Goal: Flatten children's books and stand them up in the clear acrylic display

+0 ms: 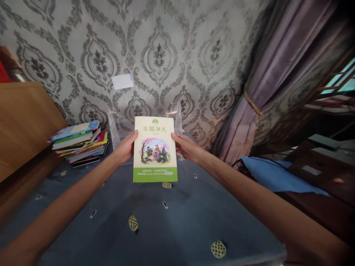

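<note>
A cream and green paperback book (155, 147), its cover showing Chinese characters and painted figures under a pink tree, is held upright above the cloth, front facing me. My left hand (126, 147) grips its left edge with the thumb at the front. On the opposite edge my right hand (186, 147) grips in the same way; the other fingers of both hands are largely hidden behind the book. Just beyond the book stands a clear plastic holder (113, 127), partly covered by it.
A stack of books (80, 142) lies at the left by a wooden panel (24, 122). Patterned dark blue cloth (149, 236) covers the surface below. A tied purple curtain (266, 81) hangs at the right, near a blue cloth (277, 175). Patterned wallpaper is behind, with a white card (122, 81).
</note>
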A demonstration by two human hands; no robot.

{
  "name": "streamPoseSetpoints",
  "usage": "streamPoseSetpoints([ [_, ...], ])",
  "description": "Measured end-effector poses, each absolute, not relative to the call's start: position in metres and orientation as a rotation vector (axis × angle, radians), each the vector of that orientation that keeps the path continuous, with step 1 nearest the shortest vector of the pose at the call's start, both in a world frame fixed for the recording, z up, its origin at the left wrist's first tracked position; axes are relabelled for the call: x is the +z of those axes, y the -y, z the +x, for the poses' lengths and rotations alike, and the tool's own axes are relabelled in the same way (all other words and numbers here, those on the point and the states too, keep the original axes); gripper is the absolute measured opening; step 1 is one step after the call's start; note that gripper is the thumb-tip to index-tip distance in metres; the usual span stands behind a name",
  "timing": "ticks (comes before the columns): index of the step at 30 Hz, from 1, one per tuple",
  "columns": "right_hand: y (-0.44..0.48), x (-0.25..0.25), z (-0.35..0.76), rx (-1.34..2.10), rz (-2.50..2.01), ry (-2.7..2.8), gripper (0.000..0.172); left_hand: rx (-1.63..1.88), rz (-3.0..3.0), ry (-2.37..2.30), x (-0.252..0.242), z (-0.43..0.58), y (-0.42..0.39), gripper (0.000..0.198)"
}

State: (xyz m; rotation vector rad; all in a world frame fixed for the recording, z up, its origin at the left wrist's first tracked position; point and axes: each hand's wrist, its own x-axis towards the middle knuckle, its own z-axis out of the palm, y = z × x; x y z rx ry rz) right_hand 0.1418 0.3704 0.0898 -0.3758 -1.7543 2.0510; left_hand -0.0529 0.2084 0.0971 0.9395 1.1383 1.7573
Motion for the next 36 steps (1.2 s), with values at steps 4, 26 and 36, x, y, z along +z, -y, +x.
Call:
streamPoseSetpoints([
  [4, -0.386, 0.121, 0.139, 1.967, -0.379, 1.801, 0.031, 1.736, 1.044, -1.126, 0.126, -0.061, -0.228, 0.039],
  [26, -0.447, 0.273, 0.097, 1.578, -0.358, 1.903, 0.023, 1.9, 1.456, -1.201, 0.262, -0.102, -0.31, 0.038],
  [36, -0.457, 0.309, 0.08, 1.495, -0.244, 1.888, 0.024, 2.073, 1.626, -1.252, 0.298, -0.131, -0.334, 0.047],
])
